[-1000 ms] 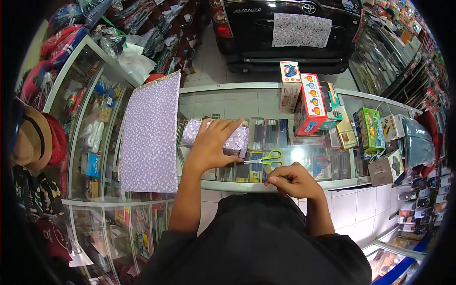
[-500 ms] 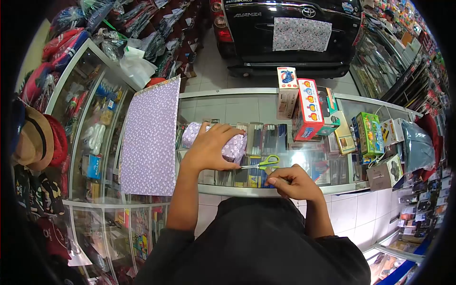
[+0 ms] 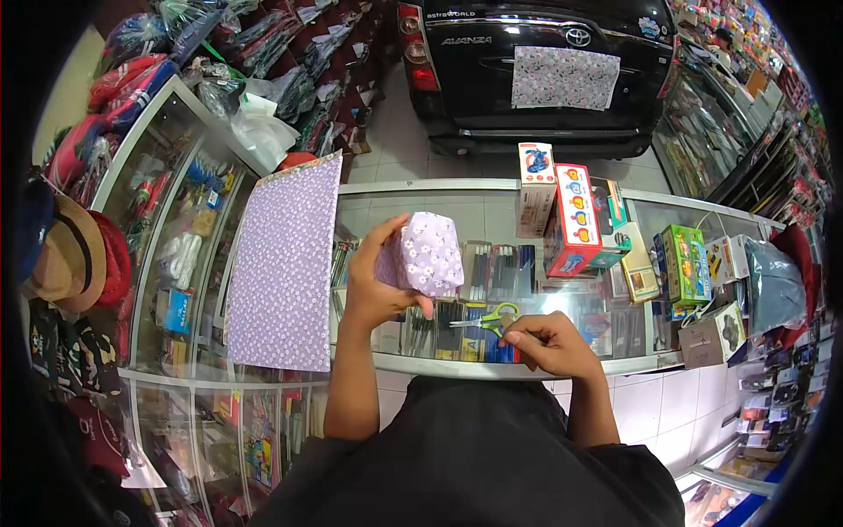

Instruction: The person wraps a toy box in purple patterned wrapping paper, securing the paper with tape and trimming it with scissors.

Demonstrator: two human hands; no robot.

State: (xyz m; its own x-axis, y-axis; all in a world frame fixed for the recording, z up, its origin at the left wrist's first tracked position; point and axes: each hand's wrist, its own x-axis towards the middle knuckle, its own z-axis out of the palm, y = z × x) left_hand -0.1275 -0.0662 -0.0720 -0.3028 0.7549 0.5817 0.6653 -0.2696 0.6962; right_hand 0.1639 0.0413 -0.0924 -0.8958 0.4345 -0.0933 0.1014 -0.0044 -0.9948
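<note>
My left hand (image 3: 373, 285) grips a box-like package wrapped in purple floral paper (image 3: 432, 255), its end face tilted up toward me above the glass counter (image 3: 413, 366). Green-handled scissors (image 3: 499, 318) lie on the glass to the right of the package, blades pointing left. My right hand (image 3: 553, 344) is just right of the scissors at the counter's front edge, fingers curled together around a small tan thing, possibly a tape roll, mostly hidden by the fingers. A sheet of the same purple floral paper (image 3: 285, 263) lies flat to the left.
Several boxed goods, including a red and white box (image 3: 575, 215) and a green box (image 3: 685, 263), stand on the counter's right part. Beyond it is a black car (image 3: 536, 88). Hats (image 3: 66, 255) hang at the left, by glass shelving.
My left hand has lifted the package off the counter and turned it so its end shows. My right hand has barely moved, and the view has shifted slightly.
</note>
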